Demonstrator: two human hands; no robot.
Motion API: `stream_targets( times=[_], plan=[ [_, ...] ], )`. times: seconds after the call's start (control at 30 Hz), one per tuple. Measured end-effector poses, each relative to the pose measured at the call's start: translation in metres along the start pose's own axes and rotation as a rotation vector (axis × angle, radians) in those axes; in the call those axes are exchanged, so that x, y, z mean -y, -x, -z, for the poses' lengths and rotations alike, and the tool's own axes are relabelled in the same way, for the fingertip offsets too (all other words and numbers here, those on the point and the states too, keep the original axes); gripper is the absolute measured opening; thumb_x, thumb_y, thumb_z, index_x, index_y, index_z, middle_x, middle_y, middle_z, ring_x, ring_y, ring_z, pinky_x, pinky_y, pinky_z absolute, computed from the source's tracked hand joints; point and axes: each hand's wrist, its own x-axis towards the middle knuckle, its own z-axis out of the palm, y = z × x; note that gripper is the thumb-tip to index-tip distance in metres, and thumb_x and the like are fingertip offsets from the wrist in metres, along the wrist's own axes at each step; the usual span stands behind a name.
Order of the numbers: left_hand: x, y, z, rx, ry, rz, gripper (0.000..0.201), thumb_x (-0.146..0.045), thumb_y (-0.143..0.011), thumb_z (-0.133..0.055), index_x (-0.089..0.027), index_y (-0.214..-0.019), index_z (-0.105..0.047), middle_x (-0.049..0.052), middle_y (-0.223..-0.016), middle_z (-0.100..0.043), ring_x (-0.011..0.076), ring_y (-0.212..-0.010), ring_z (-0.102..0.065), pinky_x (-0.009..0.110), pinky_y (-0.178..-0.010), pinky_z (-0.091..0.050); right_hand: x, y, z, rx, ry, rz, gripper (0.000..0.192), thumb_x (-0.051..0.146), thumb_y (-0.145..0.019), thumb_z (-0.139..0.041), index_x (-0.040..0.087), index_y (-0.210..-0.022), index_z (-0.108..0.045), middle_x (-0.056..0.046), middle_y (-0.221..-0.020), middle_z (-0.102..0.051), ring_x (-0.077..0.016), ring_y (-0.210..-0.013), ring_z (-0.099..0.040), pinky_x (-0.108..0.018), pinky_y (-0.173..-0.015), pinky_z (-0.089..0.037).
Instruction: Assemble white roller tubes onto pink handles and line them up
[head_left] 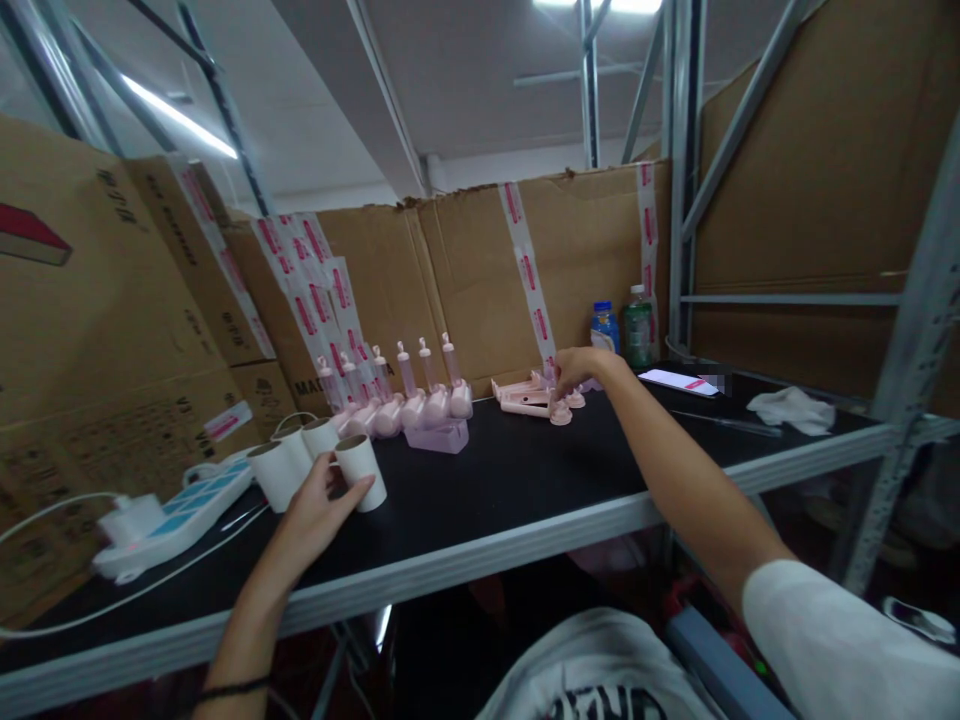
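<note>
My left hand (pixel 324 502) is closed round a white cardboard tube (pixel 361 474) standing upright near the front of the black table. More white tubes (pixel 276 478) stand just behind and left of it. My right hand (pixel 574 368) reaches to the back of the table, fingers bent down over pale pink plastic parts (pixel 525 402). Small round pink pieces (pixel 561 412) lie beneath its fingertips; what the fingers hold, if anything, is hidden. Between the hands, several pink bottle-shaped pieces (pixel 414 410) with upright stems stand in a row. A translucent lilac block (pixel 438 436) lies before them.
A power strip (pixel 176 518) with white cables lies at the left. Behind stands a cardboard wall (pixel 472 270). A blue-capped bottle (pixel 604 328), a green bottle (pixel 637 332), a phone (pixel 679 382) and a crumpled white cloth (pixel 792 410) are at the right. A metal edge (pixel 480 556) runs along the front.
</note>
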Motion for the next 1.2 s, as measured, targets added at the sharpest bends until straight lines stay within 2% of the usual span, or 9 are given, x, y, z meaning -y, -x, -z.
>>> stream_targets(
  times=[0.17, 0.33, 0.57, 0.7, 0.87, 0.97, 1.1, 1.2],
  plan=[
    [0.011, -0.004, 0.001, -0.031, -0.037, -0.016, 0.072, -0.057, -0.074, -0.077, -0.023, -0.130, -0.047, 0.010, -0.119, -0.069, 0.0317, -0.114, -0.068, 0.051, -0.100, -0.055, 0.003, -0.004, -0.005, -0.002, 0.012, -0.002, 0.034, 0.037, -0.059, -0.093, 0.011, -0.075, -0.077, -0.010, -0.081, -0.077, -0.0211, -0.075, -0.071, -0.026, -0.062, -0.050],
    [0.014, -0.004, 0.000, -0.076, -0.044, -0.073, 0.078, -0.052, -0.075, -0.077, -0.024, -0.138, -0.042, 0.012, -0.125, -0.066, 0.0321, -0.119, -0.065, 0.049, -0.096, -0.057, 0.004, -0.002, -0.009, -0.025, 0.000, 0.006, 0.033, 0.036, -0.056, -0.094, 0.014, -0.074, -0.076, -0.006, -0.073, -0.074, -0.0202, -0.071, -0.069, -0.027, -0.062, -0.049],
    [0.009, -0.001, 0.000, -0.079, -0.065, -0.082, 0.088, -0.053, -0.077, -0.075, -0.025, -0.150, -0.034, 0.015, -0.133, -0.061, 0.0324, -0.128, -0.060, 0.051, -0.101, -0.054, 0.005, 0.006, -0.004, -0.129, -0.024, 0.003, 0.029, 0.031, -0.059, -0.093, 0.016, -0.077, -0.076, -0.006, -0.073, -0.073, -0.0210, -0.071, -0.068, -0.027, -0.059, -0.047],
    [0.009, 0.000, -0.002, -0.050, -0.076, -0.067, 0.091, -0.056, -0.078, -0.075, -0.026, -0.152, -0.031, 0.014, -0.134, -0.059, 0.0323, -0.126, -0.061, 0.051, -0.100, -0.055, 0.012, 0.011, 0.000, -0.174, -0.067, 0.009, 0.021, 0.032, -0.070, -0.087, 0.015, -0.079, -0.077, -0.008, -0.077, -0.074, -0.0198, -0.071, -0.066, -0.027, -0.059, -0.044],
    [0.003, 0.002, -0.005, -0.015, -0.087, -0.023, 0.087, -0.059, -0.076, -0.074, -0.023, -0.145, -0.037, 0.013, -0.126, -0.063, 0.0327, -0.118, -0.065, 0.049, -0.095, -0.058, 0.033, 0.016, 0.000, -0.244, -0.097, 0.180, 0.013, 0.027, -0.079, -0.079, 0.015, -0.075, -0.077, -0.006, -0.076, -0.074, -0.0157, -0.068, -0.062, -0.026, -0.057, -0.037],
    [0.003, 0.002, -0.005, 0.008, -0.090, -0.014, 0.078, -0.059, -0.076, -0.074, -0.023, -0.137, -0.042, 0.013, -0.126, -0.065, 0.0325, -0.117, -0.066, 0.049, -0.096, -0.057, 0.050, 0.018, -0.004, -0.328, -0.128, 0.360, 0.018, 0.031, -0.081, -0.077, 0.015, -0.074, -0.076, -0.004, -0.072, -0.072, -0.0142, -0.067, -0.060, -0.026, -0.059, -0.035],
    [0.010, 0.000, -0.004, 0.056, -0.094, -0.018, 0.067, -0.058, -0.078, -0.074, -0.022, -0.127, -0.046, 0.010, -0.118, -0.069, 0.0305, -0.110, -0.070, 0.048, -0.098, -0.056, 0.079, 0.018, -0.020, -0.324, -0.267, 0.666, 0.023, 0.037, -0.085, -0.074, 0.014, -0.085, -0.079, -0.002, -0.077, -0.073, -0.0131, -0.071, -0.061, -0.024, -0.064, -0.036],
    [0.014, 0.000, -0.004, 0.070, -0.095, -0.031, 0.064, -0.057, -0.080, -0.073, -0.022, -0.127, -0.047, 0.010, -0.118, -0.069, 0.0298, -0.110, -0.070, 0.047, -0.098, -0.056, 0.103, 0.017, -0.039, -0.322, -0.336, 0.791, 0.026, 0.038, -0.086, -0.072, 0.013, -0.086, -0.078, -0.001, -0.074, -0.071, -0.0120, -0.068, -0.058, -0.024, -0.064, -0.035]
  ],
)
